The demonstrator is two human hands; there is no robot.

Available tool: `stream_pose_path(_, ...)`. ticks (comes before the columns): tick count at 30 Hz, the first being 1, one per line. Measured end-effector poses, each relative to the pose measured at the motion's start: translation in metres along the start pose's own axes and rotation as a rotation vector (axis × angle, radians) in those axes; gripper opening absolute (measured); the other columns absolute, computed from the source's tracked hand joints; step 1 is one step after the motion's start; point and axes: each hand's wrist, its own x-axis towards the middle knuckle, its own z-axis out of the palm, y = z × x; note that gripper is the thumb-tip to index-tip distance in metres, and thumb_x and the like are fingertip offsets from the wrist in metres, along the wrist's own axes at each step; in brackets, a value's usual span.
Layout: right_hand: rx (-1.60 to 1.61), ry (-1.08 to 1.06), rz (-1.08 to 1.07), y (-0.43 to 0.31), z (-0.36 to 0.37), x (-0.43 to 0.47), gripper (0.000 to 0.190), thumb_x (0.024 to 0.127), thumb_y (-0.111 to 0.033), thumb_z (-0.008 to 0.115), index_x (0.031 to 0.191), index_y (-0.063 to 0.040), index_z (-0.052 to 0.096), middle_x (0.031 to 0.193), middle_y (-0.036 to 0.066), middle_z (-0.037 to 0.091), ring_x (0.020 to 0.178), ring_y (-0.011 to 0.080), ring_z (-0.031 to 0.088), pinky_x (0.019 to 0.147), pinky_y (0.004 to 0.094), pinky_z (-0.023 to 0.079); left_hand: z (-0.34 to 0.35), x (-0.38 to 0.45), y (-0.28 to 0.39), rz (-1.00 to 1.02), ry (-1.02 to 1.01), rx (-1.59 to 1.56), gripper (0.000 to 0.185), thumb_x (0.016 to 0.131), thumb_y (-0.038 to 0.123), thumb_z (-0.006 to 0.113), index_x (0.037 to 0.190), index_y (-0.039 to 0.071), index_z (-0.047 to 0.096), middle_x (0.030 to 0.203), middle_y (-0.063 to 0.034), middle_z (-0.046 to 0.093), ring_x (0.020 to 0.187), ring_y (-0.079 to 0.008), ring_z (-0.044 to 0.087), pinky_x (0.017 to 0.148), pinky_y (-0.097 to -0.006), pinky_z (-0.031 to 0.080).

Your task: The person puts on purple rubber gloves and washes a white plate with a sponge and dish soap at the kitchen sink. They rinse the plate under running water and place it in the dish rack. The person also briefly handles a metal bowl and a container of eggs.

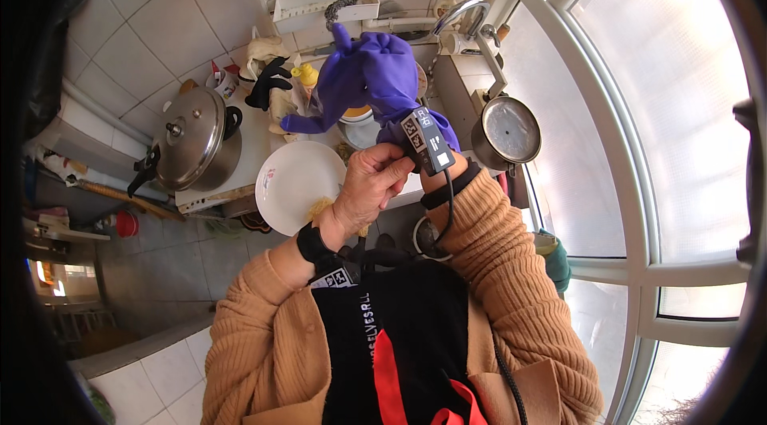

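A purple rubber glove (374, 74) covers my right hand (371, 77), which is raised over the sink area. One glove finger points up and another sticks out to the left, apart from it; nothing held shows, though the underside is hidden. At the right wrist, my left hand (377, 176) is bare and pinches the glove's cuff with thumb and fingers. Those fingertips are beside a black wrist device (426, 140) with printed codes. Below and left of the glove is a white plate (296, 182), with a tan fibrous pad (320, 207) at its lower right. Stacked bowls (359, 116) are partly hidden behind the glove.
A steel pressure cooker (195, 137) stands on the left counter. Near it are a black glove (268, 83) and a yellow-topped bottle (307, 76). A metal pan (508, 131) sits at right, below the faucet (464, 14). A wall rack (326, 5) holds a wire scourer (340, 8).
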Motion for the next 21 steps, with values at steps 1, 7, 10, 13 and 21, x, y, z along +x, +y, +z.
stream_pose_path(1,-0.145,0.015,-0.097,-0.008,0.018,0.028,0.023,0.100,-0.022,0.056,0.089,-0.004,0.063,0.079,0.007,0.064,0.068,0.0138,0.058,0.062,0.0305,0.049,0.002,-0.001,0.001,0.001,0.001,-0.079,0.010,0.097,0.011,0.067,0.092,0.002,0.066,0.065,-0.0012,0.060,0.043,-0.0032,0.044,0.038,-0.0195,0.032)
stream_pose_path(7,-0.528,0.004,-0.268,-0.006,0.014,0.036,0.019,0.096,-0.018,0.056,0.088,-0.004,0.067,0.076,0.010,0.066,0.062,0.0180,0.061,0.059,0.0323,0.049,0.007,-0.006,-0.009,0.040,-0.060,0.163,0.009,0.097,0.009,0.066,0.095,0.001,0.068,0.067,-0.0024,0.062,0.045,-0.0064,0.052,0.040,-0.0193,0.040)
stream_pose_path(10,-0.336,0.221,-0.063,0.000,0.015,0.026,0.018,0.094,-0.015,0.059,0.084,-0.004,0.068,0.070,0.006,0.066,0.061,0.0154,0.061,0.056,0.0298,0.047,0.000,-0.009,-0.011,-0.001,-0.071,0.366,0.007,0.097,0.008,0.066,0.095,0.001,0.068,0.068,-0.0026,0.063,0.048,-0.0094,0.059,0.043,-0.0218,0.045)
stream_pose_path(13,-0.306,0.240,-0.011,-0.011,0.026,0.023,0.019,0.095,-0.016,0.059,0.083,-0.002,0.066,0.072,0.007,0.067,0.065,0.0167,0.064,0.058,0.0317,0.047,-0.009,-0.010,-0.005,-0.067,-0.129,0.335,0.008,0.097,0.007,0.065,0.099,0.001,0.069,0.070,-0.0045,0.066,0.051,-0.0115,0.063,0.045,-0.0227,0.047)
stream_pose_path(21,-0.490,0.026,0.110,-0.054,0.047,0.000,0.023,0.100,-0.006,0.050,0.078,-0.001,0.053,0.076,0.009,0.064,0.075,0.0168,0.071,0.049,0.0344,0.051,-0.022,-0.015,0.007,-0.291,-0.276,-0.101,0.016,0.097,0.010,0.066,0.104,-0.004,0.067,0.070,-0.0090,0.065,0.050,-0.0128,0.061,0.044,-0.0227,0.049)
